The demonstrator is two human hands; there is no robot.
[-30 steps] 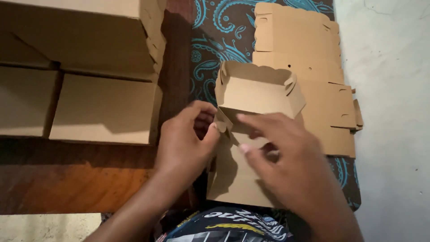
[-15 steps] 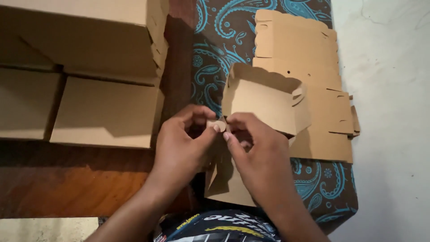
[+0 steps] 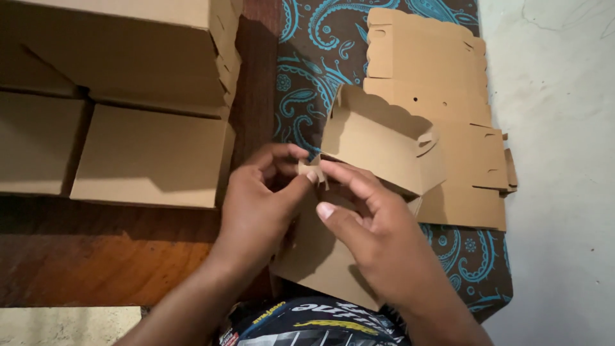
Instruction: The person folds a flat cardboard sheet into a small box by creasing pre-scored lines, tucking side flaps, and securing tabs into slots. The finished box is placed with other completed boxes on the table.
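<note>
A half-folded brown cardboard box [image 3: 375,150] is held over my lap, its open tray part tilted away from me and a flat lid panel hanging toward my legs. My left hand [image 3: 262,205] pinches a small corner tab of the box between thumb and fingers. My right hand [image 3: 378,240] meets it from the right, fingertips on the same tab, thumb under the box wall. Both hands touch at the box's near left corner.
A stack of flat die-cut cardboard blanks [image 3: 448,96] lies on a blue paisley cloth [image 3: 307,64] behind the box. Finished folded boxes [image 3: 147,154] are piled at the left on a wooden surface [image 3: 96,256]. A pale floor [image 3: 557,160] runs along the right.
The box has been lifted and tilted further away from me. My hands have come together on its near left corner tab, the right hand sliding left off the lid panel.
</note>
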